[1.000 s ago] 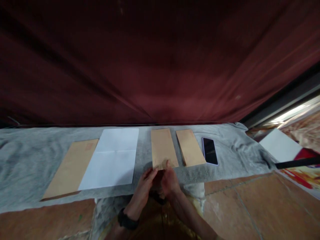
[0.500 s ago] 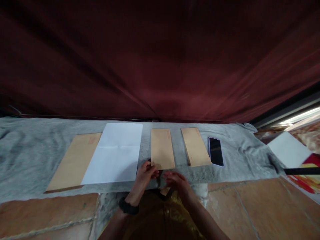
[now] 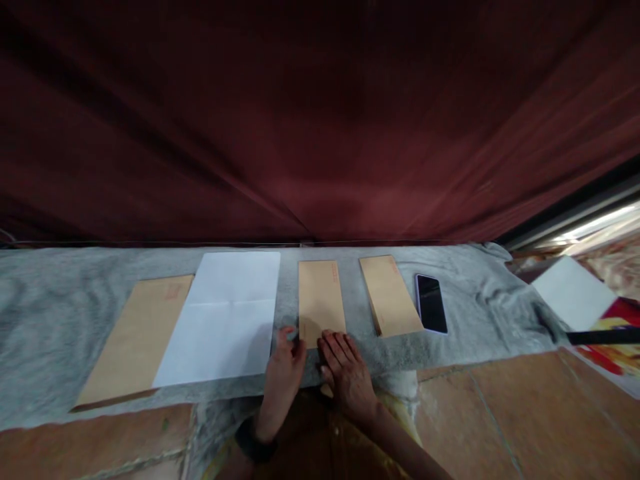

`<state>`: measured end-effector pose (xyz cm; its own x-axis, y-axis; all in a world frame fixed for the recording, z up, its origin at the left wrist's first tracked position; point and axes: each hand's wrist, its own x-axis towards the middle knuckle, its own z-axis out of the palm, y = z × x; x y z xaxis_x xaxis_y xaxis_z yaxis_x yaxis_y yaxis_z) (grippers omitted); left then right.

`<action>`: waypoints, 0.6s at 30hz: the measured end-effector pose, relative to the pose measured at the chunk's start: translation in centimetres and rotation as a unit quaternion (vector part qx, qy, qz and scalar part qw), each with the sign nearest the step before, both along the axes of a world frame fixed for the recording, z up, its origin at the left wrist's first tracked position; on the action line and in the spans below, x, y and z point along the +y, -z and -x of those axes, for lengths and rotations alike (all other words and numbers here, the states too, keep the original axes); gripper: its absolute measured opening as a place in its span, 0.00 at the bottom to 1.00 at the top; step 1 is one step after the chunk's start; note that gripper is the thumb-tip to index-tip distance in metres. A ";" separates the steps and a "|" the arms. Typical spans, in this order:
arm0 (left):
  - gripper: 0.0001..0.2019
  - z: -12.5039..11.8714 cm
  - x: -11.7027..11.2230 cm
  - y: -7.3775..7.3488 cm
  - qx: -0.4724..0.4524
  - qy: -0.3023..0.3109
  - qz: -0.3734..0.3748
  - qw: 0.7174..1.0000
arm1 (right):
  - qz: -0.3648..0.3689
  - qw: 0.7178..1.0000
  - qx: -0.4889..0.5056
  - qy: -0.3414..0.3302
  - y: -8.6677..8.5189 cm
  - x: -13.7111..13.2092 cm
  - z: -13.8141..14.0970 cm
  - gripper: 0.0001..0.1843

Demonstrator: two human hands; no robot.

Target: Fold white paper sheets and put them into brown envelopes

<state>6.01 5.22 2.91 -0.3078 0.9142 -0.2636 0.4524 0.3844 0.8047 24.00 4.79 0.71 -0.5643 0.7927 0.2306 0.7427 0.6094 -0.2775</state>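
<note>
A brown envelope (image 3: 320, 297) with small red print at its top right lies upright in front of me. My right hand (image 3: 347, 373) rests flat on its near edge, fingers stretched out. At its lower left corner is my left hand (image 3: 284, 373), thumb and forefinger apart with nothing visible between them; its other fingers are partly hidden. To the left, a white sheet of paper (image 3: 225, 313) with a crease across its middle overlaps a larger brown envelope (image 3: 135, 333). A stack of brown envelopes (image 3: 393, 293) sits to the right.
A phone (image 3: 431, 303) with a dark screen lies beside the envelope stack. Grey cloth (image 3: 480, 307) covers the narrow surface, with a dark red curtain (image 3: 320, 133) behind it. At the far right are a white sheet (image 3: 573, 293) and a colourful printed item (image 3: 617, 347). Tiles (image 3: 475, 413) show below.
My left hand has let go of the envelope's near edge and shifted slightly left. The right hand has moved up and flattened onto that edge. The view has shifted a little.
</note>
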 end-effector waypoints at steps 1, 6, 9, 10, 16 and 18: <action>0.13 0.1 -0.7 0.2 0.061 0.029 -0.042 0.997 | 0.001 1.000 0.003 -0.001 -0.1 0.0 0.0 0.28; 0.16 -0.4 -3.7 1.9 0.263 0.236 -0.257 0.899 | 0.016 1.000 0.009 -0.006 -0.1 0.1 -0.2 0.28; 0.23 -0.7 -4.3 2.9 0.327 0.291 -0.270 0.858 | 0.018 1.000 0.008 -0.012 0.0 0.1 -0.2 0.28; 0.25 -0.7 -4.3 3.1 0.340 0.299 -0.266 0.851 | 0.016 1.000 0.008 -0.012 0.1 0.1 -0.2 0.28; 0.27 -0.3 -4.2 3.9 0.374 0.303 -0.253 0.839 | 0.022 1.000 0.008 -0.002 0.0 -0.1 -0.7 0.28; 0.28 -0.2 -4.2 4.0 0.378 0.307 -0.253 0.836 | 0.032 0.999 0.007 0.007 -0.1 -0.2 -1.2 0.29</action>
